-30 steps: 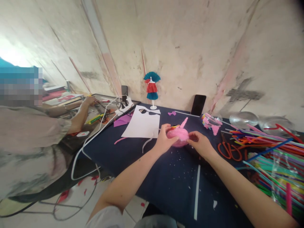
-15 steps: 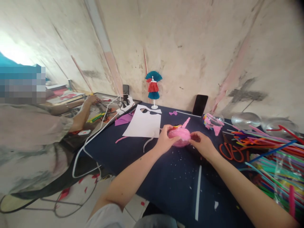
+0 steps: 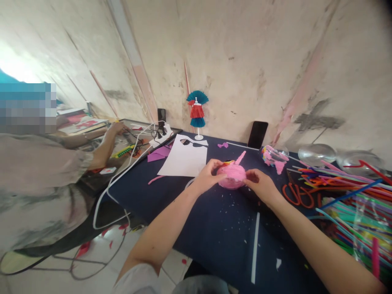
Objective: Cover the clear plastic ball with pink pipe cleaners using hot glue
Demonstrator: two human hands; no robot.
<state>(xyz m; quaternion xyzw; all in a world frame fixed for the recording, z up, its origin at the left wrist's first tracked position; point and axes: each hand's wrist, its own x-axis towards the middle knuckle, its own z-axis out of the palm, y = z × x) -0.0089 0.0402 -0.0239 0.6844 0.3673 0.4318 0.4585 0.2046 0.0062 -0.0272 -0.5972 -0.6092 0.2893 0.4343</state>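
Observation:
A round, fuzzy pink craft piece [image 3: 232, 176] with a pointed pink horn sits between my hands over the dark blue tabletop [image 3: 214, 228]. My left hand [image 3: 211, 173] grips its left side, with the thumb across the front and the fingers behind. A yellow and red bit shows on its top near those fingers. At its right edge, the fingertips of my right hand [image 3: 259, 183] pinch the rim; whether a small part is between them I cannot tell. To the left lies a white sheet of paper [image 3: 185, 159] with a cut-out.
Pipe cleaners [image 3: 346, 212] in many colours and orange-handled scissors [image 3: 297, 195] lie at right. Behind stand a phone [image 3: 257, 134], a pink-decorated clear ball [image 3: 274, 157] and a small paper-dress stand [image 3: 197, 116]. A power strip [image 3: 161, 136] and a co-worker [image 3: 45, 171] are at left.
My left hand has shifted slightly on the pink piece, its thumb now less far across the front. The right hand stays at the right edge. The view has moved a little.

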